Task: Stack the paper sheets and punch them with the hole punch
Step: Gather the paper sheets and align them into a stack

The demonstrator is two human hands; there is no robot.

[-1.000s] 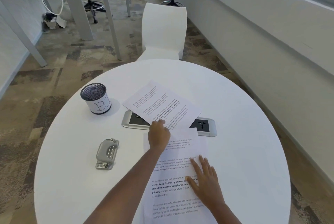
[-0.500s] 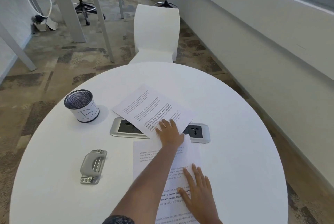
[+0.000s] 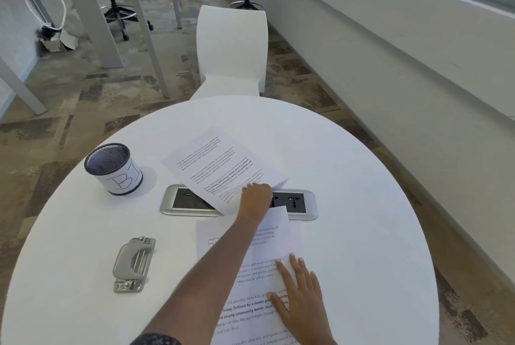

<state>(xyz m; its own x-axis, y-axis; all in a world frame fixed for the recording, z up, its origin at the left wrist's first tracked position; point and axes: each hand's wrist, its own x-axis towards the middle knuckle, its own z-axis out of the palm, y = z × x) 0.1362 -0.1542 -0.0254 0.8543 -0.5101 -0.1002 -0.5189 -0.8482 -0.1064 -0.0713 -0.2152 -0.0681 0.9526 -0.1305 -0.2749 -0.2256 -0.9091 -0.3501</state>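
Head cam: left hand [image 3: 255, 199] pinching far sheet [image 3: 220, 166] by its near corner, right hand [image 3: 302, 300] flat, fingers spread on near sheet [image 3: 267, 236]. Stack unfinished; hole punch [image 3: 133, 264] untouched, well left of fingers.

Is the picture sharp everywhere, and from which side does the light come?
Head view: wide-angle bending curves the wall ledge; the left hand and the far sheet are slightly motion-blurred; the near sheet's print is readable; soft light, the pen cup's faint shadow falls to the right; no strong glare.
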